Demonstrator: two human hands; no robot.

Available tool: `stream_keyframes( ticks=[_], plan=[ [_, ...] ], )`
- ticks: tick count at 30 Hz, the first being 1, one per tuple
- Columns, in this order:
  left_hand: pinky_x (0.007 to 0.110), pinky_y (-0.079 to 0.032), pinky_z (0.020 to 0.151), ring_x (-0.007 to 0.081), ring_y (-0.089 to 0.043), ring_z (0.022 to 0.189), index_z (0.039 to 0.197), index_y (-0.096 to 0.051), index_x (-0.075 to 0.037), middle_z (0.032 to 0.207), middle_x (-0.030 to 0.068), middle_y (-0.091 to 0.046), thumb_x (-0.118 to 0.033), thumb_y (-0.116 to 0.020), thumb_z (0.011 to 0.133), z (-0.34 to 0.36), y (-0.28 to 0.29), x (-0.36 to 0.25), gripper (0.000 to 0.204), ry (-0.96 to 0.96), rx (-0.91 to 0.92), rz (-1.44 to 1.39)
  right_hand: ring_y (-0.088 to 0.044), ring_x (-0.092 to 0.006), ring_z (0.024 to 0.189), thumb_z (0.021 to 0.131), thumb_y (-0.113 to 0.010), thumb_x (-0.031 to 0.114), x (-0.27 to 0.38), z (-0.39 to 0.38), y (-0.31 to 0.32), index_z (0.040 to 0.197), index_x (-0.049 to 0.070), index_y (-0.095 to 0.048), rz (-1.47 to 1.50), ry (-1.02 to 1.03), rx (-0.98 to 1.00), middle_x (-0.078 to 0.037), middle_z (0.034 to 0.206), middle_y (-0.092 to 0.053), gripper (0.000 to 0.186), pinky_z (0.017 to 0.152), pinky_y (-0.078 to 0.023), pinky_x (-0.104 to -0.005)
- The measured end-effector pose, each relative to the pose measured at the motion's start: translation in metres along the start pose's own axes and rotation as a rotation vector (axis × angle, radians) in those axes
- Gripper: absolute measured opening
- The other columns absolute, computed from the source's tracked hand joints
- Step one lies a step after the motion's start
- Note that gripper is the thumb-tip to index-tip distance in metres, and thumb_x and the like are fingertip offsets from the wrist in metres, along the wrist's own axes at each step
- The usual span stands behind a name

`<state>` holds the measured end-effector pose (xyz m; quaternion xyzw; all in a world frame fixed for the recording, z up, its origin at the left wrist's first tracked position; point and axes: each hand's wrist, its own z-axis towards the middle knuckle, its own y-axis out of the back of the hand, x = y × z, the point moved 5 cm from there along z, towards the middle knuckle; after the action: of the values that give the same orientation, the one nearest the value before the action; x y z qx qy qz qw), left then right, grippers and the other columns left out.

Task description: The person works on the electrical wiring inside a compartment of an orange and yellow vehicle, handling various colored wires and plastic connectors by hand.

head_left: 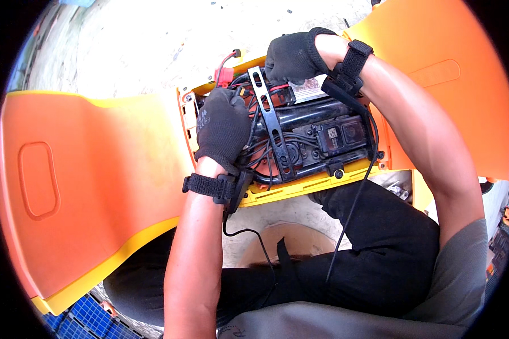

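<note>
My left hand (pixel 223 121), in a black glove, is closed just below a red connector (pixel 224 75) and among black cables (pixel 255 152); what its fingers grip is hidden. My right hand (pixel 293 56), also gloved, is closed at the upper edge of an open compartment, beside red and black wires (pixel 279 88) and a silver labelled part (pixel 305 94); its fingertips are hidden. Across the compartment runs a slotted black bracket (pixel 268 110). To its right sit a black tube (pixel 308 114) and a black box (pixel 342 137), inside a yellow frame (pixel 294 191).
Large orange panels flank the compartment at left (pixel 96 175) and right (pixel 458 113). My legs (pixel 379 248) are below, over a round cardboard piece (pixel 285 237). Blue crates (pixel 90 322) lie at lower left, small parts (pixel 506 223) at far right, a pale floor (pixel 141 39) behind.
</note>
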<state>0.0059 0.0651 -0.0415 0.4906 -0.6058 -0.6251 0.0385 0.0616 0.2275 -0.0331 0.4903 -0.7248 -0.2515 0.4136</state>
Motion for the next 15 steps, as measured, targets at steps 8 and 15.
stream_keyframes(
  ticks=[8, 15],
  plan=[
    [0.046, -0.051, 0.076, 0.0396, -0.065, 0.088, 0.092, -0.063, 0.002, 0.091, 0.0238, -0.066, -0.016, -0.058, 0.090, -0.003, 0.002, 0.001, 0.019, -0.041, -0.067, -0.054, -0.056, -0.0130, 0.050, 0.079, -0.061, 0.019, -0.009, 0.005, -0.005, 0.078, 0.002, -0.071, 0.145, 0.029, -0.011, -0.006, 0.058, -0.062, 0.019, 0.050, -0.043, -0.0291],
    [0.044, -0.050, 0.075, 0.0375, -0.064, 0.085, 0.092, -0.061, 0.002, 0.089, 0.0218, -0.066, -0.013, -0.060, 0.088, -0.007, 0.007, 0.003, 0.015, -0.079, -0.116, -0.127, -0.060, -0.0211, 0.057, 0.081, -0.063, 0.022, -0.006, 0.006, 0.005, 0.081, 0.001, -0.070, 0.088, 0.094, -0.200, -0.012, 0.065, -0.065, 0.022, 0.057, -0.048, -0.0336]
  ],
)
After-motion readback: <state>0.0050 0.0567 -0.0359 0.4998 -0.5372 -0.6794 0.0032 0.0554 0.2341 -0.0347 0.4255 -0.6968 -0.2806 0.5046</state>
